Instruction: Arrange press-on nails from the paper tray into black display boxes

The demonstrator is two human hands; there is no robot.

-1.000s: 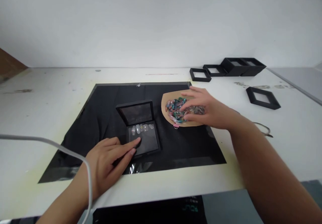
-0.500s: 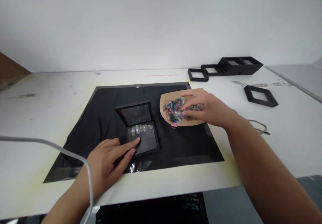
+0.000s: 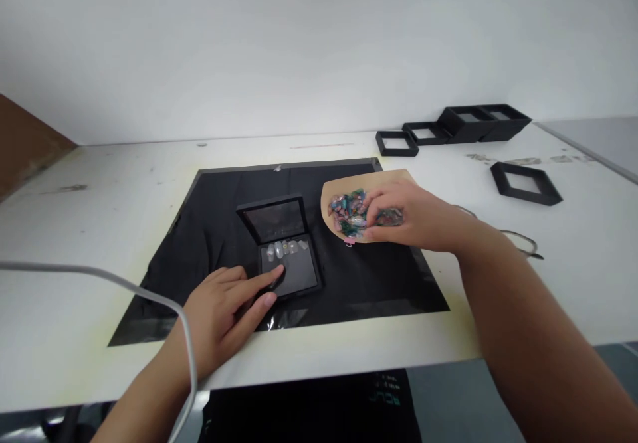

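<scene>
A small black hinged case (image 3: 286, 250) lies open on a black mat (image 3: 209, 230), its lid propped up at the back and a row of pale false nails across its upper tray. My left hand (image 3: 224, 310) rests on the mat with its fingertips touching the case's front left corner. To the right, a brown paper sheet (image 3: 331, 197) carries a heap of small colourful nail pieces (image 3: 349, 210). My right hand (image 3: 409, 214) sits over that heap, fingers curled down among the pieces; whether it has pinched one is hidden.
The mat lies on a white table (image 3: 100, 184) against a white wall. Several black square frames and boxes (image 3: 463, 127) stand at the back right, one frame (image 3: 526, 182) nearer. A grey cable (image 3: 100, 280) crosses at the left; a thin wire (image 3: 518, 240) lies behind my right wrist.
My right hand's fingers have curled in tighter over the nail pieces. My left hand has stayed at the case corner. The view has shifted slightly.
</scene>
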